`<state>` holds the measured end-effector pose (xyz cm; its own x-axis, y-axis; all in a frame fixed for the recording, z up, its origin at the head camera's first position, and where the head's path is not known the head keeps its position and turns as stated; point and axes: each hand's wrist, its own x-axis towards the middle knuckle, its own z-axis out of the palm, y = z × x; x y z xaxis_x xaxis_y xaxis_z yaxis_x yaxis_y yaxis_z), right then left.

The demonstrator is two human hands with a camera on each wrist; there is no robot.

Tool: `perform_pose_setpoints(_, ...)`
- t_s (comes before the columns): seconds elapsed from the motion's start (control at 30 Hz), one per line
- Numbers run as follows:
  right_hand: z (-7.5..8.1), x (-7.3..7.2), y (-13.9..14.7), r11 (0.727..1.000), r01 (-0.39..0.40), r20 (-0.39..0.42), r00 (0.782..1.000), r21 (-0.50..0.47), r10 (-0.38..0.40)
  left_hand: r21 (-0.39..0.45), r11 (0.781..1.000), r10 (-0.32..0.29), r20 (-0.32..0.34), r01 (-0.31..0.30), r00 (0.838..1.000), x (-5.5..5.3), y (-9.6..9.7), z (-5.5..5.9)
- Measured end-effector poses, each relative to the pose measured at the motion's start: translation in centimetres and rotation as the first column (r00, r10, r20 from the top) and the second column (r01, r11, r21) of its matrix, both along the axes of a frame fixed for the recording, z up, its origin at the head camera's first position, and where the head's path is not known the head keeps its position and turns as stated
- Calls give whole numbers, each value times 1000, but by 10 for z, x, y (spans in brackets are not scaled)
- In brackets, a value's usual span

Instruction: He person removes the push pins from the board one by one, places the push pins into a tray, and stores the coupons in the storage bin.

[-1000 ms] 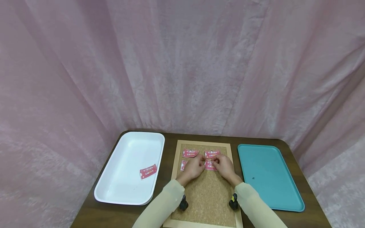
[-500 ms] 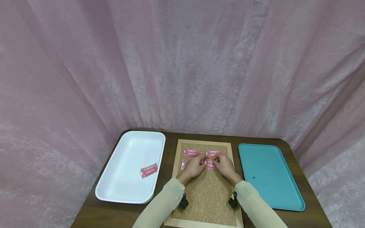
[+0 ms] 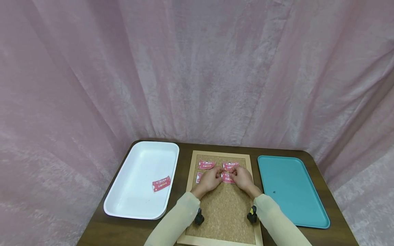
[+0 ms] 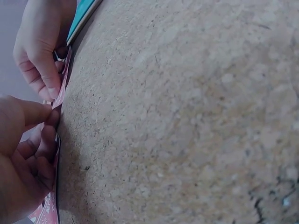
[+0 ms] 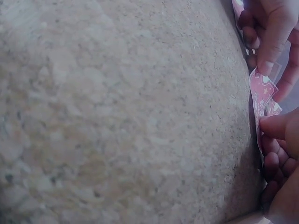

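Observation:
In the head view, a pink coupon with pale lettering lies over the upper right of a wood-framed corkboard. My left hand pinches its left end between thumb and finger. The right hand pinches the other end and covers part of it. Seen from the right wrist, the coupon bows slightly, close over the cork, with a thumb at each end. Just above it is another coupon, clipped or pinned at its top. Two more coupons sit at the left, the lower one partly hidden by my left hand.
Left of the board stands a white tray with one pink coupon in it. To the right is a flat teal tray bearing a tiny dark thing. A dark wooden table carries everything, and a pink curtain hangs behind.

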<state>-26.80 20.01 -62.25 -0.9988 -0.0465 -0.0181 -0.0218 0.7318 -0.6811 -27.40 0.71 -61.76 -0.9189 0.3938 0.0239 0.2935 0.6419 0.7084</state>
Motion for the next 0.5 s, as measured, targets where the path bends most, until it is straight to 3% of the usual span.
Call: perform_pose_setpoints(0.5, 2, 3, -1, 1000, 14, 0, 1000, -13, -14, -8, 1000, 11, -4, -11, 1000, -3, 1, -6)
